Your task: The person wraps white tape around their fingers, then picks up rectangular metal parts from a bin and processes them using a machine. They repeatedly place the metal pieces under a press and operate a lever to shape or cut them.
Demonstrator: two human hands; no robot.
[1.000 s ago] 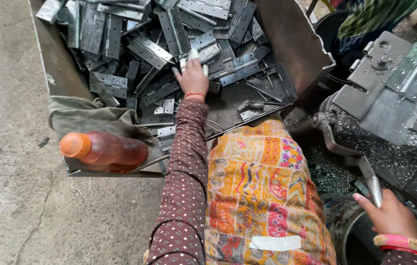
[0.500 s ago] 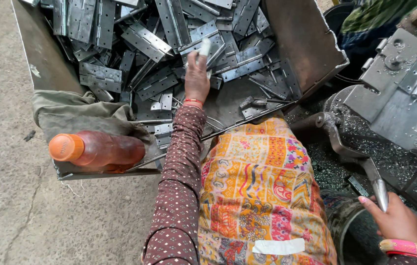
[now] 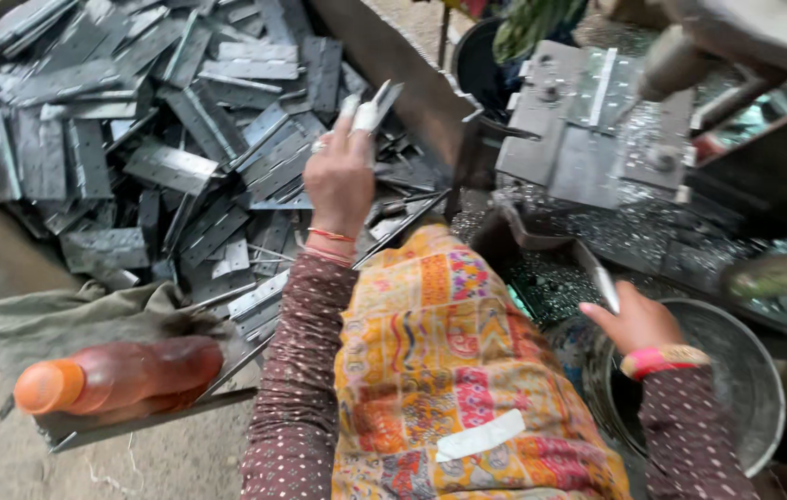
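Head view, left hand (image 3: pixel 339 176) at twelve o'clock pinching a grey metal hinge plate (image 3: pixel 377 104) above the heaped bin of plates (image 3: pixel 171 167), right hand (image 3: pixel 634 319) at four o'clock gripping a thin metal piece (image 3: pixel 604 285) over a steel bucket (image 3: pixel 745 370), orange-capped bottle (image 3: pixel 120 375) at eight o'clock

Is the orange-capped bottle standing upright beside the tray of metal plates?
No: the bottle lies on its side on the grey cloth at the tray's near corner, cap pointing left.
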